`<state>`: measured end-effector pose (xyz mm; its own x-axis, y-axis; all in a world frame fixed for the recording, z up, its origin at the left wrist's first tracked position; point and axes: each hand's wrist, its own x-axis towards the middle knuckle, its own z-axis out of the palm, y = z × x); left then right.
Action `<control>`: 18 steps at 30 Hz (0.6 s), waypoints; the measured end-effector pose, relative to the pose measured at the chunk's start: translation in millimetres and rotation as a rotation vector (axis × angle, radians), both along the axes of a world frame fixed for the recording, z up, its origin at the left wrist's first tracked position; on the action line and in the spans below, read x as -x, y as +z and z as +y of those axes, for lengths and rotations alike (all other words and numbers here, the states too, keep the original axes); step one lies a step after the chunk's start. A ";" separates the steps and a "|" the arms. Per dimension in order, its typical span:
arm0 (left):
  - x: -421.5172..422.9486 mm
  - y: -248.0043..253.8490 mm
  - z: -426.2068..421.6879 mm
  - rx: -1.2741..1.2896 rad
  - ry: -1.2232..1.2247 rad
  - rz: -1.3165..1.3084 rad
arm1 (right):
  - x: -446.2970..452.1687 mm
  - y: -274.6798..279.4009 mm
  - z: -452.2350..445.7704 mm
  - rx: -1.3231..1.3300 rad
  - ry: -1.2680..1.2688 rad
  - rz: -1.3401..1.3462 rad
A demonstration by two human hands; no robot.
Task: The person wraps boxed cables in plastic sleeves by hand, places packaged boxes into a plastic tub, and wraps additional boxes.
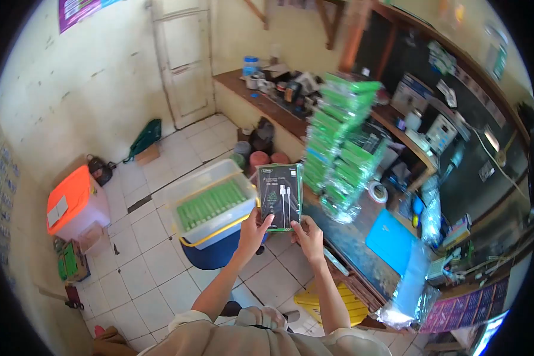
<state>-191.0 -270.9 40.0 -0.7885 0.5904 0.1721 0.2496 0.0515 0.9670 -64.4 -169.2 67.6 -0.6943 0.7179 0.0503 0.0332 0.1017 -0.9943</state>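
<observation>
The left grip (255, 233) and right grip (308, 235) both hold the bottom of a black box (279, 204). It shows white cables (283, 190) and white words (273, 179) too blurry to read. Left of the grips is a clear tub (199, 179) of green packs (210, 203); to their right, green stacks (337, 136) stand on the tabletop (353, 242).

A cluttered workbench (353, 246) and stacked packages (340, 133) suggest a workshop.
</observation>
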 end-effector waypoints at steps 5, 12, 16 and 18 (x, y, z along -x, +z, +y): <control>95.0 -34.3 -77.5 0.083 0.084 0.114 | 90.4 7.0 -30.0 -0.345 0.072 -0.028; 173.7 -19.8 -162.2 -0.111 0.329 -0.005 | 176.1 -9.3 -22.3 -0.763 0.342 -0.061; 194.6 -29.8 -166.9 -0.040 0.248 0.015 | 219.4 -42.8 -10.4 -0.697 0.632 -0.108; 199.5 -43.9 -168.2 0.009 0.224 -0.020 | 237.0 -55.4 -8.9 -0.665 0.725 -0.146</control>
<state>-390.5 -439.1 -3.9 -0.9033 0.4017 0.1503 0.2115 0.1122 0.9709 -301.4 -178.2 12.1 -0.9855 -0.0262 0.1676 -0.1403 0.6812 -0.7185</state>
